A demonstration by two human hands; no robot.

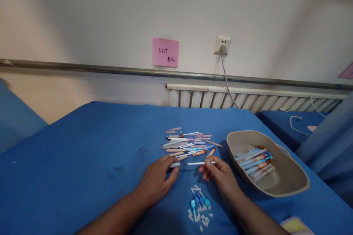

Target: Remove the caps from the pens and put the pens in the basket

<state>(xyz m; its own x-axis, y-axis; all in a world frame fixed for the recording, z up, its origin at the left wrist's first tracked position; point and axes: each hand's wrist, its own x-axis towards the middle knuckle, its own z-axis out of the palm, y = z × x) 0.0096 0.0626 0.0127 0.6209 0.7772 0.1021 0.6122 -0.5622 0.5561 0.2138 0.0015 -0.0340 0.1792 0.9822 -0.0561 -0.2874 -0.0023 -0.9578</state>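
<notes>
My left hand [158, 176] is closed around a pale blue pen barrel [174, 165]. From the barrel's open end a white pen refill [195, 163] sticks out to the right, and my right hand [217, 174] pinches its far end between thumb and fingers. Just beyond both hands lies a loose pile of pen parts [187, 145]: barrels, white refills and orange-brown pieces. Nearer to me, between my forearms, are several blue pen caps [200, 200] and small white pieces [204, 220] scattered on the cloth.
On the right stands a beige plastic basket [286, 187] holding several pens [255, 161]. A blue cloth [82, 165] covers the table. Behind it are a radiator [204, 97], a metal rail [116, 69], a plugged socket [223, 46] and a pink note [165, 52].
</notes>
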